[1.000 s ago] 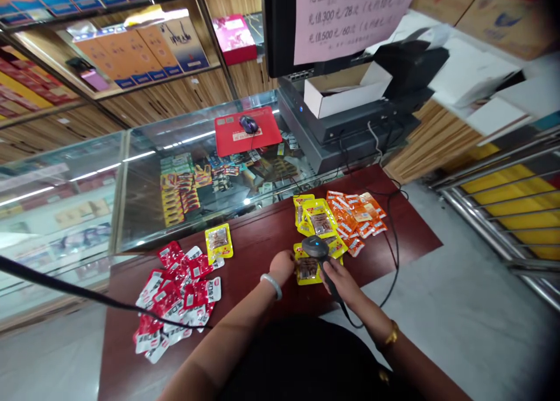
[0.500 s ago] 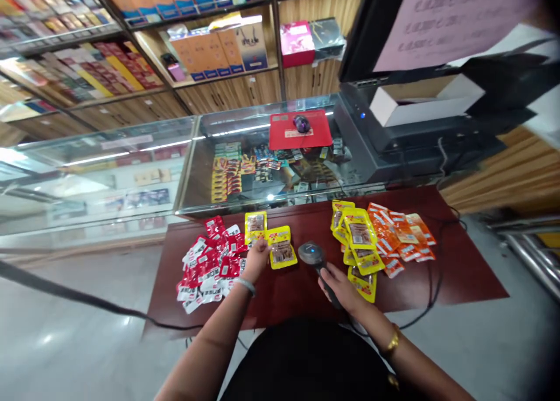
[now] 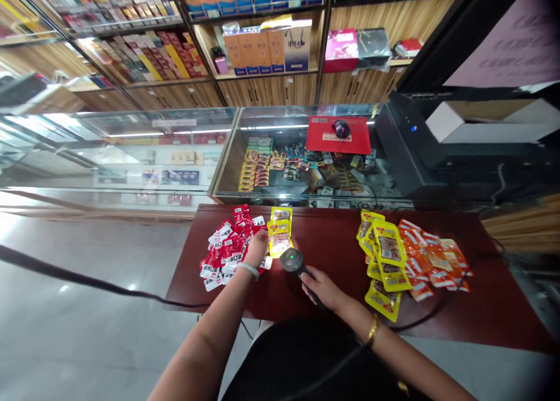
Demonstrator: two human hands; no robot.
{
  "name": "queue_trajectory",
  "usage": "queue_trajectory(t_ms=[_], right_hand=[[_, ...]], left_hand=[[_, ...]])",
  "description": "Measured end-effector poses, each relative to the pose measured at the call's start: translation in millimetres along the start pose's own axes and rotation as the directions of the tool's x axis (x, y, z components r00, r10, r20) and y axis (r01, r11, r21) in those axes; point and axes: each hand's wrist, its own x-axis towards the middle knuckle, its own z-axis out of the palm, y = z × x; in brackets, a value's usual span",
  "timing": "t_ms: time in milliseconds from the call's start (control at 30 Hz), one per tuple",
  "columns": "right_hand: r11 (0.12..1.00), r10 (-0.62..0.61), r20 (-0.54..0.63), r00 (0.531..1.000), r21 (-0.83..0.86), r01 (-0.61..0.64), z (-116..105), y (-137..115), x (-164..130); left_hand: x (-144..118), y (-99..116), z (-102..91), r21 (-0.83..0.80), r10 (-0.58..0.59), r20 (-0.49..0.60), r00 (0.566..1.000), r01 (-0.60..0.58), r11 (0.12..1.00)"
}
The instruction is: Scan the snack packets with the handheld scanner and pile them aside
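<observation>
My left hand (image 3: 258, 248) pinches the left edge of a yellow snack packet (image 3: 279, 247), whose face is brightly lit. Another yellow snack packet (image 3: 281, 215) lies just beyond it, partly overlapped. In my right hand (image 3: 321, 288) is a dark handheld barcode scanner (image 3: 292, 260) with a small green light on its head, close to the near edge of the lit packet. To the left, beside my left hand, spreads a heap of red and white packets (image 3: 231, 243). A pile of yellow packets (image 3: 389, 243) rests to the right, against orange packets (image 3: 433, 258).
The dark red table (image 3: 332, 232) borders a glass display counter (image 3: 227, 150) holding small goods. On the glass lie a red mat (image 3: 317, 136) and a computer mouse (image 3: 341, 128). A dark machine with an open white box (image 3: 446, 124) stands at right. Black cable (image 3: 109, 287) crosses at left.
My left hand has moved the held packet left, partly over the other yellow one. The scanner has come in close to it, and its light has turned from blue to green. The view has shifted left.
</observation>
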Motion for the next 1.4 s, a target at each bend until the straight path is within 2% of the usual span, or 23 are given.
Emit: queue_trajectory(t_ms=[133, 267, 367, 567, 633, 700, 767, 800, 867, 933, 1000, 1067, 1133, 1200, 1267, 1333, 1400], right_hand=[[1.0, 0.007, -0.024, 1.0, -0.011, -0.007, 0.4, 2.2, -0.9], [1.0, 0.002, -0.075, 0.997, -0.008, -0.002, -6.2, 4.7, -12.1], [1.0, -0.002, -0.121, 0.993, 0.018, 0.004, -16.8, 9.3, -25.4], [0.997, -0.009, -0.243, 0.97, 0.075, 0.028, -48.5, 24.2, -58.9], [0.994, 0.008, -0.29, 0.957, 0.106, 0.024, -59.6, 28.5, -70.6], [0.99, 0.029, -0.335, 0.942, 0.142, 0.02, -70.0, 32.6, -82.0], [0.982, 0.051, -0.382, 0.923, 0.188, 0.023, -79.7, 37.6, -93.0], [0.977, 0.062, -0.405, 0.912, 0.21, 0.027, -84.2, 40.4, -98.3], [0.968, 0.076, -0.451, 0.889, 0.247, 0.042, -92.7, 46.4, -108.3], [0.959, 0.084, -0.496, 0.864, 0.275, 0.064, -100.8, 51.7, -117.2], [0.949, 0.097, -0.542, 0.835, 0.303, 0.087, -108.8, 55.1, -124.9], [0.938, 0.112, -0.579, 0.808, 0.33, 0.107, -116.8, 56.3, -131.5], [0.93, 0.118, -0.606, 0.787, 0.346, 0.127, -124.4, 55.8, -137.3], [0.925, 0.116, -0.627, 0.77, 0.351, 0.146, -131.0, 55.0, -142.2], [0.923, 0.108, -0.645, 0.756, 0.348, 0.165, -136.1, 55.0, -146.1], [0.92, 0.099, -0.654, 0.75, 0.347, 0.181, -139.6, 56.1, -148.5], [0.915, 0.098, -0.662, 0.743, 0.353, 0.194, -141.8, 57.9, -149.4]], left_hand=[[18.2, 9.4, -9.4, 0.247, -0.031, 0.007, 1.0, 0.028, 0.969], [25.9, 20.9, -13.8, 0.384, -0.017, 0.001, 1.0, 0.015, 0.923], [26.5, 22.7, -11.9, 0.42, 0.001, 0.006, 1.0, -0.004, 0.907], [14.9, 22.9, -1.4, 0.44, -0.036, -0.023, 0.999, 0.042, 0.897], [6.2, 28.7, 3.9, 0.497, 0.016, -0.081, 0.997, 0.027, 0.867], [-3.9, 38.3, 14.7, 0.574, 0.141, -0.157, 0.977, -0.026, 0.818], [-14.9, 50.5, 35.3, 0.611, 0.254, -0.156, 0.955, -0.109, 0.784], [-20.8, 56.9, 50.1, 0.598, 0.284, -0.11, 0.952, -0.165, 0.784], [-33.3, 69.7, 87.9, 0.512, 0.289, 0.053, 0.956, -0.275, 0.814], [-46.3, 82.2, 133.2, 0.345, 0.282, 0.285, 0.916, -0.372, 0.862], [-58.5, 95.6, 179.7, 0.233, 0.248, 0.422, 0.872, -0.369, 0.9], [-68.4, 110.8, 221.1, 0.219, 0.198, 0.502, 0.842, -0.346, 0.912], [-74.8, 126.8, 253.6, 0.25, 0.133, 0.571, 0.81, -0.326, 0.912], [-77.5, 141.2, 276.0, 0.315, 0.089, 0.582, 0.808, -0.325, 0.892], [-77.6, 151.3, 289.5, 0.391, 0.06, 0.559, 0.827, -0.326, 0.861], [-77.0, 155.7, 296.4, 0.429, 0.038, 0.543, 0.839, -0.316, 0.846], [-76.7, 155.2, 299.1, 0.405, 0.028, 0.541, 0.84, -0.289, 0.867]])
